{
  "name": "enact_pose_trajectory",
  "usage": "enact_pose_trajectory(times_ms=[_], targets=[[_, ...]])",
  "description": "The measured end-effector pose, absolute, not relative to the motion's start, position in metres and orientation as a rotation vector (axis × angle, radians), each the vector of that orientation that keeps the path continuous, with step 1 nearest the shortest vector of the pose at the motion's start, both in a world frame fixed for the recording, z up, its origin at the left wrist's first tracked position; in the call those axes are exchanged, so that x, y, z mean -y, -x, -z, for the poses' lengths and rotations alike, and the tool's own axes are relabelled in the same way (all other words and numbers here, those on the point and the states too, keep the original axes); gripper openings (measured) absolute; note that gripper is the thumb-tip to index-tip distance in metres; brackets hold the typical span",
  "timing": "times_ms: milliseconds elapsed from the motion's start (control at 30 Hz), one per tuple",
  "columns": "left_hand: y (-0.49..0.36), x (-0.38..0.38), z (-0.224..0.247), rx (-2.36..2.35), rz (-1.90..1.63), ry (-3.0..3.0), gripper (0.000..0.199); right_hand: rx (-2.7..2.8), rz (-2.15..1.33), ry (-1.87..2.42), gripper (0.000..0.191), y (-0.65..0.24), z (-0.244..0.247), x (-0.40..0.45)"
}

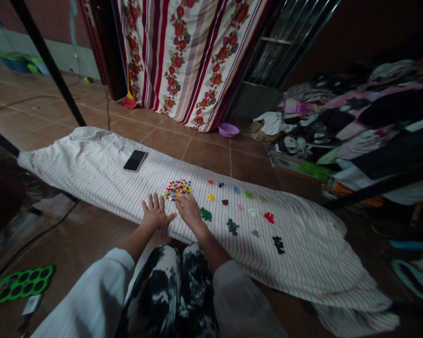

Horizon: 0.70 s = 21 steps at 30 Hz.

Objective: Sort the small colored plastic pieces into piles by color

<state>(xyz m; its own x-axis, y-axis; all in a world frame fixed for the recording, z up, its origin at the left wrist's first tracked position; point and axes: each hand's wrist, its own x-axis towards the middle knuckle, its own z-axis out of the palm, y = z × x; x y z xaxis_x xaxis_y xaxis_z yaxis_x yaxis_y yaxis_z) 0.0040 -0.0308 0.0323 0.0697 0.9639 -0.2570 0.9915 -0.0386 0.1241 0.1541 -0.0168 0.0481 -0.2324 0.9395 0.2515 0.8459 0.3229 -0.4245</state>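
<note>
A mixed pile of small coloured pieces (178, 188), too small to name, lies on a striped cloth (268, 277). My left hand (155, 213) rests flat on the cloth at the near left of the pile, fingers spread. At the pile's near edge, my right hand (188, 209) has its fingers bent together; what is between them, if anything, is hidden. Right of it are groups sorted by colour, among them a green group (206, 214), a dark grey group (232, 227), a red group (269, 217) and a black group (278, 245).
A phone (136, 160) lies on the cloth to the left. Beyond the cloth, a purple basin (229, 130) stands on the tiled floor before a flowered curtain (183, 61). Heaped clothes (338, 108) fill the right side. A green power strip (23, 283) is at lower left.
</note>
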Motion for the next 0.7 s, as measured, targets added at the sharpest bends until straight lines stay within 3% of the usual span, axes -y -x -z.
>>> enact_pose_trajectory(times_ms=[400,700], targets=[[-0.004,0.03,-0.036,-1.956,0.171,-2.075,0.092,2.193,-0.278,1.759,0.014,-0.112,-0.036,-0.015],[-0.004,0.032,-0.037,-1.965,0.171,-2.102,0.092,2.192,-0.22,1.614,0.014,-0.124,-0.046,-0.005]])
